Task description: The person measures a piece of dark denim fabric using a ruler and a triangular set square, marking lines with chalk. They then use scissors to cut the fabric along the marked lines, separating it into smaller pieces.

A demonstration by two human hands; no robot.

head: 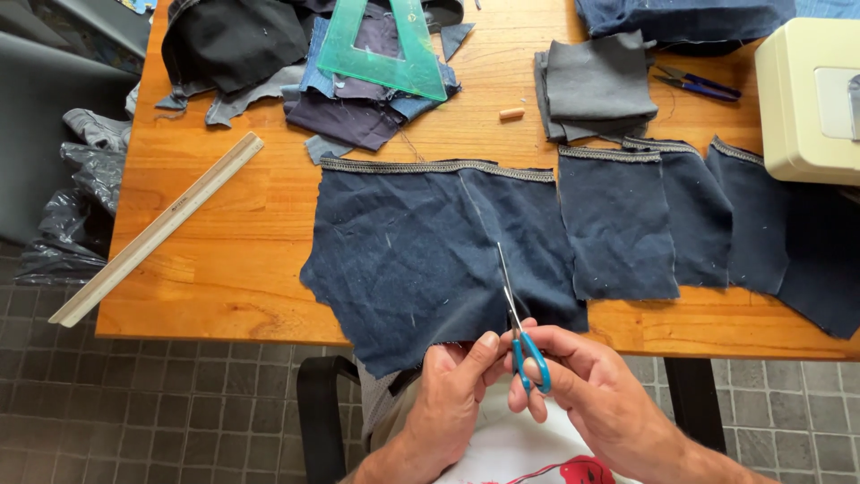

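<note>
Blue-handled scissors are gripped by the right hand, blades laid on the dark denim panel. The panel's lower edge is pinched by the left hand.

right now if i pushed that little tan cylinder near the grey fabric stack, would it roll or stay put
The tan cylinder looks round and lies on its side on bare wooden table, so it would probably roll if nudged across its length. It seems small, so likely light. The grey fabric stack beside it would probably stop it on that side.
</note>
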